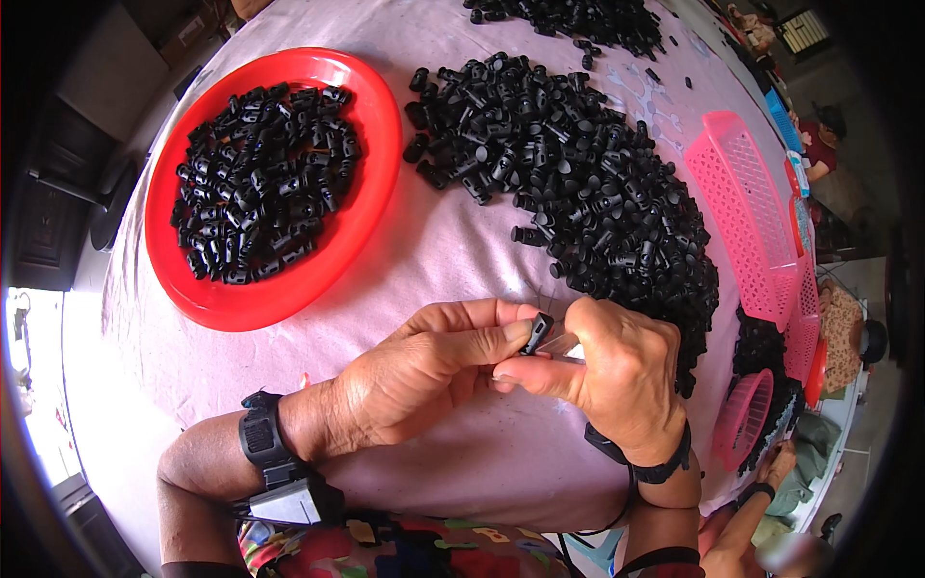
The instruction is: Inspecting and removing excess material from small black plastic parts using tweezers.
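Observation:
My left hand [405,371] pinches a small black plastic cord lock [537,332] between thumb and fingertips, its hole side showing. Closed fingers of my right hand [621,371] meet it from the other side. A thin, shiny, pale object [564,344] shows between the right fingers and the cord lock, too small and covered to name. Just beyond my hands spreads a big pile of loose black cord lock parts [597,183]. To the left, a round red tray [371,207] holds many black cord locks.
Pink cloth [405,260] covers the table. Another black pile [597,24] lies at the far edge. Pink perforated baskets [737,212] stand at the right, with a smaller pink basket [747,419] nearer. Another person's hand [779,462] is at the lower right.

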